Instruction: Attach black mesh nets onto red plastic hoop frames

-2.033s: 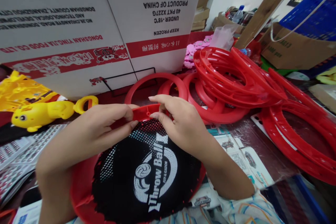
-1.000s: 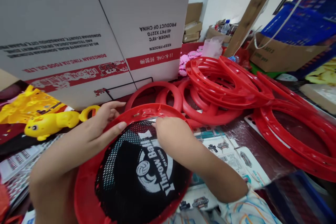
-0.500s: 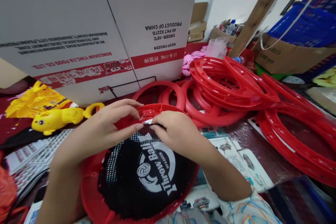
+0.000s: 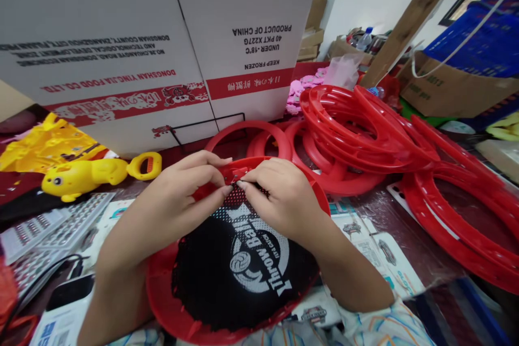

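Observation:
A round black mesh net (image 4: 211,270) printed with white "Throw Ball" lettering lies inside a red plastic ring (image 4: 158,292) in front of me. At the ring's far side, my left hand (image 4: 188,189) pinches the net's edge between thumb and fingers. My right hand (image 4: 279,194) is closed on the same edge just beside it, the two sets of fingertips nearly touching. The net's far edge is partly hidden by my fingers. Along the near side, the net follows the inside of the ring.
Red rings (image 4: 360,130) are piled at the right. Behind stands a big white carton (image 4: 243,0). At left lie a yellow animal-shaped toy (image 4: 93,173), trays of small parts (image 4: 60,238) and a black phone (image 4: 71,292).
Both hands and the ring sit slightly farther right in view as the camera shifts. My left fingertips have closed in on the net's edge, nearer the right fingertips.

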A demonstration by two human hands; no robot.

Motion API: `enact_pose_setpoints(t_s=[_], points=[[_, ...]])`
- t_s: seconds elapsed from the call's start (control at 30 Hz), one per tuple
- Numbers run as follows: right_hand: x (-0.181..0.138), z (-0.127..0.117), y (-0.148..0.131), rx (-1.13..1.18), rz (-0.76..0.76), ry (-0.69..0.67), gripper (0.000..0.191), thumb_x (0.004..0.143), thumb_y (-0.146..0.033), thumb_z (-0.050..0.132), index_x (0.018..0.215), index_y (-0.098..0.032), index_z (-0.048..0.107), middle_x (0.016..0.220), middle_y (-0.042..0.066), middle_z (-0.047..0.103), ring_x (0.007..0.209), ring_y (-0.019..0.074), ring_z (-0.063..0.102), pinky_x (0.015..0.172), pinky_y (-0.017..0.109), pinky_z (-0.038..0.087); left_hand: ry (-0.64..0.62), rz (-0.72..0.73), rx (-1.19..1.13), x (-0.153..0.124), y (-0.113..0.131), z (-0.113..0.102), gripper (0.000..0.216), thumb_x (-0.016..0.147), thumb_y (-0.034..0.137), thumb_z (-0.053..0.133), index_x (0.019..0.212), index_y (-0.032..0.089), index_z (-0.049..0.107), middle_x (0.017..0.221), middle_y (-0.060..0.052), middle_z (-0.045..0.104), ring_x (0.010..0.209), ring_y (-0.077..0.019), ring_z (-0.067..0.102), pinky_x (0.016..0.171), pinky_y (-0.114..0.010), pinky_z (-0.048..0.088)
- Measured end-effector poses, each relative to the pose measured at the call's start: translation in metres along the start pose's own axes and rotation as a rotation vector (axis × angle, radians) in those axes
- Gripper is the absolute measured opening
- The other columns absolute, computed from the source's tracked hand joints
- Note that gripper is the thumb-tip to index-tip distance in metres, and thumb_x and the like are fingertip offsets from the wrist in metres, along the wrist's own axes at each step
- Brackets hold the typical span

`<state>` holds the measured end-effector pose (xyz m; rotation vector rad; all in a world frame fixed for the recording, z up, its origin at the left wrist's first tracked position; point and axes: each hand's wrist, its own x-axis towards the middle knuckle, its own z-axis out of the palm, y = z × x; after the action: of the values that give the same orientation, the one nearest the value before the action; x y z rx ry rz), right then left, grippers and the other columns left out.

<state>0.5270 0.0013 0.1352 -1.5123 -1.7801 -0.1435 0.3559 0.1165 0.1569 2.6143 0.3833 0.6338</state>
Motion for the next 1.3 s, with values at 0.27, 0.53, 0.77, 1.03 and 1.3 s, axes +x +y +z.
enact_pose_setpoints(t_s=[0.27,0.53,0.77,1.03,1.3], points=[[0.000,0.003,0.002,-0.020,0.052,0.032,0.019,0.095,-0.020,0.058,0.082,-0.013,0.071,0.078,0.005,0.072,0.074,0.0168,0.062,0.077,0.031,0.046,0.039,0.000,-0.007,0.004,0.000,0.005,0.021,0.095,0.021,0.054,0.074,0.019,0.056,0.093,-0.001,0.060,0.098,-0.0124,0.062,0.079,-0.021,0.047],[0.002,0.008,-0.001,0.026,0.115,0.068,0.021,0.096,-0.018,0.058,0.080,-0.015,0.071,0.076,0.003,0.071,0.071,0.0145,0.062,0.072,0.027,0.046,0.064,0.016,0.024,0.006,-0.002,0.007,0.020,0.093,0.018,0.054,0.073,0.019,0.055,0.089,0.000,0.064,0.092,-0.0115,0.061,0.077,-0.019,0.046],[0.000,0.016,-0.001,-0.095,0.041,0.128,0.028,0.098,-0.019,0.055,0.075,-0.012,0.069,0.070,0.004,0.068,0.068,0.0161,0.060,0.072,0.030,0.044,0.110,0.019,0.056,0.005,-0.005,0.012,0.020,0.091,0.018,0.054,0.070,0.018,0.054,0.091,-0.004,0.068,0.088,-0.0114,0.063,0.078,-0.019,0.047],[0.001,0.006,0.000,-0.026,0.050,0.044,0.022,0.096,-0.018,0.061,0.078,-0.011,0.070,0.076,0.005,0.071,0.071,0.0160,0.062,0.075,0.030,0.046,0.109,-0.010,0.019,0.005,-0.006,0.012,0.020,0.090,0.021,0.054,0.071,0.018,0.057,0.094,-0.004,0.068,0.091,-0.0129,0.065,0.076,-0.022,0.049],[-0.001,-0.029,-0.001,0.025,0.102,-0.165,0.008,0.090,-0.008,0.066,0.093,-0.012,0.072,0.091,0.004,0.075,0.086,0.0179,0.067,0.081,0.029,0.048,0.106,-0.035,-0.022,0.002,-0.005,0.012,0.017,0.090,0.021,0.056,0.074,0.019,0.060,0.099,-0.004,0.068,0.096,-0.0143,0.066,0.077,-0.023,0.050]])
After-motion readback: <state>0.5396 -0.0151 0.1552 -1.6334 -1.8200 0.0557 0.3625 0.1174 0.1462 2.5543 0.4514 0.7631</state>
